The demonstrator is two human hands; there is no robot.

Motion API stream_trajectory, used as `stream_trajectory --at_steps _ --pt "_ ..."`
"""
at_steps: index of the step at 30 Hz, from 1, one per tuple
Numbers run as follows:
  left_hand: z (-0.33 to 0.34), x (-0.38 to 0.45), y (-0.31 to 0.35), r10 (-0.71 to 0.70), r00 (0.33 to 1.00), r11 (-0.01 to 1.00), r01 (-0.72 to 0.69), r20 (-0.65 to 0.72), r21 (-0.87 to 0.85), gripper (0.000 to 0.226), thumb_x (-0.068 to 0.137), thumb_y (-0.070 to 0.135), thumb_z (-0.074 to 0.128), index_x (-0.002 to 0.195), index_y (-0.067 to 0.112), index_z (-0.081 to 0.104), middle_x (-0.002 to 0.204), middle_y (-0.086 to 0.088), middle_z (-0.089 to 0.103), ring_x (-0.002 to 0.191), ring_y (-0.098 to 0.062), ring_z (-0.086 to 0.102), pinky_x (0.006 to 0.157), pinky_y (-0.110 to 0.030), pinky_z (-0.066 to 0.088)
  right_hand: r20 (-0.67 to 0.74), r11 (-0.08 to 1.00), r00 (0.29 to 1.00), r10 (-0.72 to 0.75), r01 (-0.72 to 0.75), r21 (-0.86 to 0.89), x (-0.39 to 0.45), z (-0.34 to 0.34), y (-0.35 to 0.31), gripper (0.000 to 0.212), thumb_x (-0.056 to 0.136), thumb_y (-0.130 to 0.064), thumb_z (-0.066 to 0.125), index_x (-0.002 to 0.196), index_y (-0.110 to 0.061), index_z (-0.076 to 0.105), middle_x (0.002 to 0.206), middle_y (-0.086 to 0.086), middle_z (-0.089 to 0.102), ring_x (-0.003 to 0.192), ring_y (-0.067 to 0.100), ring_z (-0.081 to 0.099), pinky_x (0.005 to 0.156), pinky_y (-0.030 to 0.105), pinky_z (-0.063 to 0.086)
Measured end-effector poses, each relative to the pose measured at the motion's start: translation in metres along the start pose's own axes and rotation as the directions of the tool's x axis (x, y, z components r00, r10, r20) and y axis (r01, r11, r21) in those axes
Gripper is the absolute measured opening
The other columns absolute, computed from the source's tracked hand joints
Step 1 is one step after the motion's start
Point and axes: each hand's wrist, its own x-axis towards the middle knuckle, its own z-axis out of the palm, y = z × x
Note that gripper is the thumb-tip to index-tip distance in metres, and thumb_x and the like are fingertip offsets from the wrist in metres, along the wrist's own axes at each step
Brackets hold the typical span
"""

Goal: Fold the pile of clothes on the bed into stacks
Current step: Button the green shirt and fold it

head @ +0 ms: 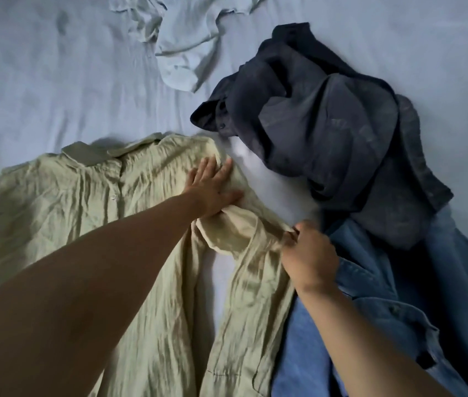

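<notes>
- Pale green crinkled button-up shirt (63, 213): spread flat on bed.
- Left hand (215, 190): fingers straight, pressing shoulder.
- Right hand (308, 253): pinching sleeve (235, 233); a hard tug likely bunches the smoothed front.

Pale green shirt (63, 213), navy shirt (327, 130), blue denim (384, 296), light-blue sheet (40, 81).

A pale green shirt (69, 213) is spread collar-up across the light bed sheet (40, 81) from 9 to 6 o'clock. It is pressed flat near its shoulder by the left hand (212, 190), fingers straight. Its sleeve (244, 233) is pinched by the right hand (307, 253). A dark navy shirt (327, 124) is heaped at 2 o'clock over blue denim (399, 296). A crumpled pale blue garment (181, 38) is seen at 12 o'clock.
</notes>
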Motion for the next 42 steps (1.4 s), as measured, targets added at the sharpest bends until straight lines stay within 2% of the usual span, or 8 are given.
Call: stream_trajectory --at_steps 5,8,11,16,23,26,35,42 --pt "0.013 -0.042 -0.001 0.043 0.956 0.997 -0.058 -0.290 -0.045 0.070 0.094 0.051 0.038 0.151 0.026 0.007 0.159 -0.004 -0.004 0.145 -0.019 -0.002 0.118 -0.038 0.003 -0.077 0.984 0.994 -0.076 0.087 0.154 -0.048 0.002 -0.003 0.041 0.091 -0.026 0.055 0.128 -0.013 0.042 0.115 0.013 0.060 0.107 0.033 0.057 0.074 0.036 0.045" --pt "0.035 -0.091 -0.001 0.154 0.918 0.984 -0.174 -0.366 -0.023 0.067 0.085 0.061 0.037 0.137 0.019 0.045 0.143 -0.013 0.037 0.130 -0.031 0.036 0.104 -0.042 0.030 -0.014 0.980 1.000 -0.013 0.016 0.197 -0.072 0.007 -0.001 0.040 0.090 -0.019 0.052 0.128 -0.015 0.039 0.112 0.013 0.063 0.101 0.033 0.060 0.068 0.033 0.041" --pt "0.065 -0.129 0.001 0.179 0.953 0.982 -0.189 -0.244 -0.017 0.076 0.069 0.075 0.028 0.116 0.027 0.064 0.119 -0.003 0.052 0.112 -0.027 0.044 0.093 -0.037 0.031 0.070 0.944 0.994 0.080 -0.098 0.315 -0.089 0.016 0.000 0.037 0.092 -0.012 0.046 0.128 -0.009 0.040 0.108 0.022 0.065 0.096 0.038 0.062 0.068 0.036 0.044" --pt "0.074 -0.157 0.015 -0.018 0.966 0.814 -0.136 -0.259 -0.564 0.049 0.079 0.054 0.052 0.112 0.022 0.068 0.110 0.000 0.056 0.098 -0.017 0.057 0.089 -0.035 0.048 0.034 0.865 0.994 0.100 -0.104 0.490 -0.108 0.013 -0.001 0.024 0.093 -0.006 0.045 0.116 -0.011 0.051 0.104 0.011 0.065 0.094 0.028 0.061 0.072 0.027 0.040" --pt "0.066 -0.204 0.023 -0.096 0.964 0.739 0.237 0.250 -0.631 0.046 0.092 0.050 0.048 0.126 0.018 0.055 0.117 -0.008 0.059 0.109 -0.024 0.056 0.093 -0.031 0.046 -0.002 0.687 0.988 0.154 -0.106 0.719 -0.131 0.001 -0.028 0.025 0.092 -0.002 0.047 0.115 -0.013 0.050 0.101 0.003 0.055 0.092 0.017 0.051 0.078 0.024 0.036" --pt "0.049 -0.214 0.019 -0.112 0.957 0.490 0.288 0.268 -0.823 0.062 0.075 0.059 0.057 0.114 0.011 0.065 0.108 -0.009 0.067 0.101 -0.024 0.064 0.092 -0.035 0.050 0.014 0.670 0.997 0.081 -0.064 0.740 -0.138 -0.007 -0.036 0.018 0.092 -0.007 0.053 0.108 -0.015 0.056 0.095 -0.003 0.059 0.092 0.014 0.054 0.079 0.023 0.038" --pt "-0.030 -0.235 -0.059 -0.215 0.976 0.479 0.120 0.016 -0.870 0.031 0.084 0.035 0.064 0.106 0.014 0.059 0.100 -0.011 0.067 0.092 -0.029 0.065 0.083 -0.042 0.054 0.127 0.701 0.992 0.004 -0.093 0.707 -0.165 0.003 -0.067 0.026 0.093 -0.015 0.054 0.119 -0.018 0.055 0.098 0.000 0.064 0.092 0.025 0.064 0.086 0.042 0.050" --pt "-0.022 -0.258 -0.181 -0.552 0.829 0.691 0.398 -0.085 -0.604 0.037 0.091 0.025 0.053 0.127 0.016 0.050 0.112 -0.013 0.063 0.100 -0.031 0.059 0.075 -0.029 0.042 0.234 0.891 0.961 -0.148 0.027 0.453 -0.192 0.046 -0.103 0.036 0.092 -0.014 0.054 0.127 -0.011 0.052 0.120 0.007 0.060 0.113 0.022 0.055 0.080 0.021 0.035"
